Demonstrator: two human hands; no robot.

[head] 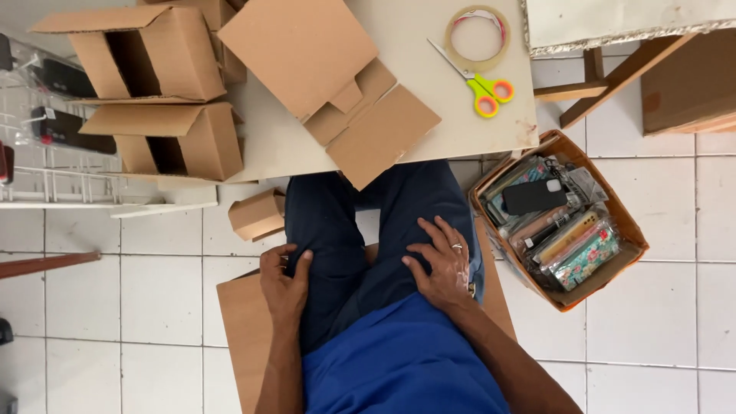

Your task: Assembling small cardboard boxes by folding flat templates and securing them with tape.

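Above your knees, the table (284, 149) carries boxes (165, 57), flat cardboard (307, 54), tape (477, 37) and scissors (479, 84); white tiles (138, 299) lie below. Your left hand (284, 280) and right hand (441, 264) rest flat and empty on your thighs; a case box (563, 218) sits just right

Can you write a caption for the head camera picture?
Left hand and right hand rest on knees beside flat cardboard box.

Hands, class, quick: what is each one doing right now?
Left hand: open, holding nothing, resting on the left thigh.
Right hand: open, holding nothing, flat on the right thigh.
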